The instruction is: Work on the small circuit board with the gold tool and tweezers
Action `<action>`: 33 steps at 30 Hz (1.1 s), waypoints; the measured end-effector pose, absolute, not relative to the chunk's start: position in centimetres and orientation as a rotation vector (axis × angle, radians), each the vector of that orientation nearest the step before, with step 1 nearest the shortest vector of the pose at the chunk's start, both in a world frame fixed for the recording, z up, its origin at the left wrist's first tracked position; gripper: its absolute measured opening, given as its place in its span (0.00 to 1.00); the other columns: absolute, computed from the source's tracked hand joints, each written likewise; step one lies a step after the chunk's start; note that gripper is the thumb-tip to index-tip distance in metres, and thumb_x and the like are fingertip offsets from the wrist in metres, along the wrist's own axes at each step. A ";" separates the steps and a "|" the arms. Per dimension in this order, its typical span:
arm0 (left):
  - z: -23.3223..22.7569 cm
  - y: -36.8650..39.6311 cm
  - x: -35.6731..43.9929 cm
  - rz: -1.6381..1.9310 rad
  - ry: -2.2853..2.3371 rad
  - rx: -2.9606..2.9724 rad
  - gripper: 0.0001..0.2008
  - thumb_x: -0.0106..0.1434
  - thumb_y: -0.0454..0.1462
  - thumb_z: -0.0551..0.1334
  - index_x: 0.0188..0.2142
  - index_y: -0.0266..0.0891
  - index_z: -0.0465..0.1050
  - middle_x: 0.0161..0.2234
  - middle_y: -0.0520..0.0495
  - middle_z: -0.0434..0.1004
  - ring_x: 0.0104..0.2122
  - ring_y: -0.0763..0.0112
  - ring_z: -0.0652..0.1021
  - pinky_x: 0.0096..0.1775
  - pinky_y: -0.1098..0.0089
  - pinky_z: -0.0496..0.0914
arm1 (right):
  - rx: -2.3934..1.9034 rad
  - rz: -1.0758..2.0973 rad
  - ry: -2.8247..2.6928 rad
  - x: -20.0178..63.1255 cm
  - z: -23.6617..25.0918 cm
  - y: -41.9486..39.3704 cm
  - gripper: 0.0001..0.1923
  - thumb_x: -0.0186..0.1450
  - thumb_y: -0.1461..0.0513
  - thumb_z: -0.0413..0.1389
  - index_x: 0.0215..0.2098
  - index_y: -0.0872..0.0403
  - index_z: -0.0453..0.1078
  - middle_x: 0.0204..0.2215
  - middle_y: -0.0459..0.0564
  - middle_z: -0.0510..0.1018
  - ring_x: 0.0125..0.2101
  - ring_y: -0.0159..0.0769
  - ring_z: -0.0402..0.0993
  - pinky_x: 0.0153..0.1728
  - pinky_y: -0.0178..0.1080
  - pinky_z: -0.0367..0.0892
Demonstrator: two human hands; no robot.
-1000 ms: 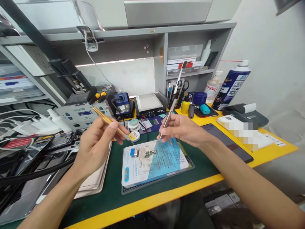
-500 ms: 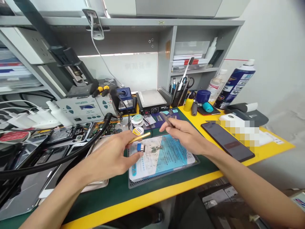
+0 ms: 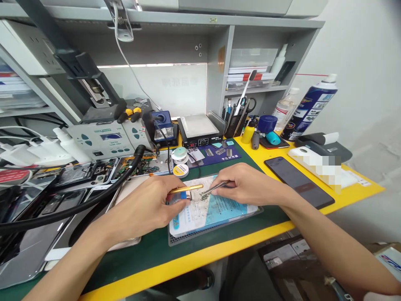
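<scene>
hands (image 3: 200, 198) work over green mat (image 3: 147, 251) on yellow-edged bench (image 3: 354, 194)

Card (image 3: 216, 209) lay on mat (image 3: 150, 251) at counter (image 3: 360, 194) front; phone (image 3: 297, 182) right of card; spray can (image 3: 308, 108) behind phone.

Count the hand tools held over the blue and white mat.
2. The gold tool is in the left hand, lying level over the mat. The silver tweezers are in the right hand, tips down by the small part.
</scene>
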State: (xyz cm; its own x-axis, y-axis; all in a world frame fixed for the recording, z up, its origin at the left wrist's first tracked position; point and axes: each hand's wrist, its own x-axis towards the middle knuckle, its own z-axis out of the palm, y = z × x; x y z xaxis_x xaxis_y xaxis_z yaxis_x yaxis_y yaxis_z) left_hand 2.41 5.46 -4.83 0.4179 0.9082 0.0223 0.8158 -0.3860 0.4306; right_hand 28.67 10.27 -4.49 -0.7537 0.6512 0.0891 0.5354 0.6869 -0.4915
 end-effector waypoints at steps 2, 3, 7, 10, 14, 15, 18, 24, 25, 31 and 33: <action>-4.8 5.5 2.4 0.350 1.476 2.329 0.12 0.65 0.48 0.61 0.39 0.45 0.79 0.26 0.53 0.75 0.24 0.70 0.71 0.26 0.70 0.60 | -0.954 0.642 -2.652 28.7 -4.5 10.2 0.10 0.69 0.60 0.58 0.41 0.56 0.81 0.31 0.49 0.82 0.29 0.34 0.73 0.30 0.35 0.56; -4.8 5.4 2.4 0.341 1.474 2.329 0.12 0.65 0.48 0.61 0.39 0.45 0.79 0.27 0.53 0.75 0.24 0.70 0.71 0.26 0.70 0.60 | -0.953 0.639 -2.657 28.8 -4.5 10.2 0.10 0.69 0.60 0.58 0.41 0.56 0.81 0.31 0.49 0.82 0.29 0.34 0.72 0.29 0.35 0.56; -4.7 5.3 2.6 0.299 1.487 2.298 0.14 0.65 0.49 0.61 0.40 0.45 0.80 0.26 0.52 0.75 0.23 0.69 0.71 0.24 0.70 0.59 | -0.936 0.630 -2.659 28.7 -4.5 10.1 0.10 0.69 0.61 0.58 0.41 0.56 0.81 0.31 0.49 0.81 0.29 0.34 0.72 0.29 0.35 0.56; -4.6 5.2 2.4 0.320 1.511 2.266 0.16 0.63 0.50 0.63 0.45 0.45 0.79 0.24 0.52 0.72 0.23 0.69 0.69 0.24 0.71 0.59 | -0.937 0.631 -2.654 28.8 -4.4 10.1 0.10 0.68 0.60 0.59 0.40 0.56 0.81 0.29 0.49 0.79 0.27 0.33 0.69 0.27 0.35 0.55; -4.4 5.4 1.3 0.519 1.443 2.154 0.16 0.64 0.50 0.63 0.45 0.44 0.78 0.25 0.52 0.69 0.24 0.70 0.67 0.24 0.72 0.60 | -0.993 0.747 -2.483 29.3 -4.2 10.2 0.14 0.68 0.54 0.59 0.42 0.56 0.79 0.22 0.44 0.69 0.22 0.30 0.60 0.23 0.34 0.52; -4.4 5.5 1.0 0.637 1.415 2.076 0.15 0.66 0.49 0.62 0.44 0.44 0.78 0.25 0.51 0.69 0.24 0.70 0.67 0.24 0.72 0.60 | -0.997 0.816 -2.382 29.5 -4.1 10.2 0.15 0.69 0.53 0.58 0.42 0.56 0.79 0.21 0.43 0.66 0.21 0.30 0.58 0.22 0.34 0.52; -4.3 5.5 1.0 1.134 1.255 1.721 0.13 0.68 0.46 0.63 0.44 0.44 0.81 0.30 0.49 0.73 0.29 0.70 0.71 0.31 0.72 0.67 | -0.916 1.018 -2.039 29.9 -3.9 10.5 0.21 0.74 0.50 0.51 0.39 0.56 0.78 0.22 0.45 0.67 0.25 0.32 0.65 0.27 0.35 0.61; -4.0 4.4 3.2 1.478 1.064 1.464 0.11 0.68 0.43 0.65 0.47 0.45 0.81 0.35 0.48 0.77 0.30 0.75 0.73 0.29 0.77 0.71 | -0.998 0.948 -1.878 29.7 -3.7 10.6 0.30 0.74 0.44 0.47 0.33 0.56 0.80 0.18 0.46 0.68 0.22 0.31 0.66 0.26 0.35 0.63; -4.0 4.3 3.5 1.446 1.052 1.486 0.11 0.69 0.43 0.64 0.48 0.45 0.80 0.34 0.48 0.78 0.27 0.75 0.73 0.25 0.77 0.70 | -1.028 0.992 -1.908 29.6 -3.7 10.6 0.31 0.74 0.44 0.46 0.32 0.57 0.79 0.17 0.45 0.67 0.20 0.30 0.65 0.24 0.35 0.62; -4.9 4.0 4.2 1.284 1.072 1.607 0.10 0.69 0.43 0.63 0.48 0.44 0.77 0.38 0.45 0.82 0.29 0.66 0.82 0.32 0.65 0.81 | -0.995 1.251 -2.294 30.5 -3.1 10.6 0.20 0.70 0.50 0.57 0.33 0.58 0.78 0.26 0.49 0.80 0.26 0.34 0.76 0.25 0.33 0.69; -5.1 4.0 4.2 1.251 1.131 1.655 0.10 0.67 0.43 0.65 0.46 0.43 0.78 0.38 0.45 0.84 0.31 0.64 0.83 0.35 0.64 0.83 | -0.978 1.275 -2.339 30.9 -2.9 10.8 0.14 0.68 0.54 0.59 0.37 0.57 0.79 0.30 0.48 0.81 0.25 0.32 0.75 0.23 0.32 0.67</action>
State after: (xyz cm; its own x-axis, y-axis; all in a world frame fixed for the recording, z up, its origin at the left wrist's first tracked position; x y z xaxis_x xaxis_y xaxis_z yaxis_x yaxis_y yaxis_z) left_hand 4.24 4.03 -5.09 0.1283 0.9458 0.2984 0.2017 -0.3194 0.9259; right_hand 30.88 10.77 -2.94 -0.7222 0.6894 -0.0560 0.4207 0.3736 -0.8267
